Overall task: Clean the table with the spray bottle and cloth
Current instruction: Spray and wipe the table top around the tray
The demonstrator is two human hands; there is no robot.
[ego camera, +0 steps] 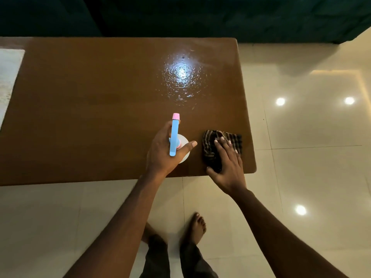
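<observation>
Near the table's (90,97) right front corner lies the bunched cloth (209,151), pressed under the right hand (228,167), its grip wide and flat with fingers spread. The wet patch (181,77) gleams ahead, slightly left. Just beside the cloth, the left hand's (162,155) grip wraps the spray bottle (174,135), nozzle pointing forward.

Glossy cream floor tiles (301,167) spread near and right, mirroring round light spots (280,101) (three of them); dark green upholstery (180,15) fills the far side; a pale mat (9,73) shows at left.
</observation>
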